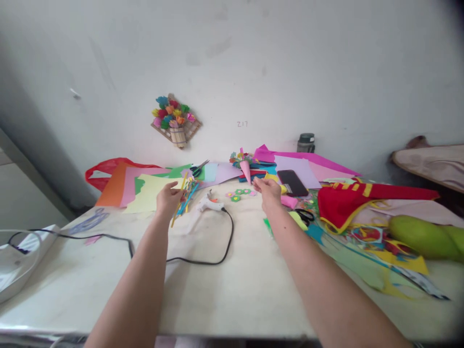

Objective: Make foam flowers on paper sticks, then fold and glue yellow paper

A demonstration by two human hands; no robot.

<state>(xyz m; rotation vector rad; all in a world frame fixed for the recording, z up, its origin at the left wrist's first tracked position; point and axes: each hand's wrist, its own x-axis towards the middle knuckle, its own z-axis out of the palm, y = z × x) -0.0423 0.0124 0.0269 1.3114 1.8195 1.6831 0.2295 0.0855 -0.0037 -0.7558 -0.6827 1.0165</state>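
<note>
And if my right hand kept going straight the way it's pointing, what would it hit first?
Probably the pink cone, just ahead of your right hand; depth is hard to judge here, so the two may already touch.

Left grip (pixel 168 197), right grip (pixel 269 191) apart

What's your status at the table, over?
Left hand at yellow strip, grip unclear. Right hand near pink cone, grip unclear. White glue gun between them, black cord trailing.
</note>
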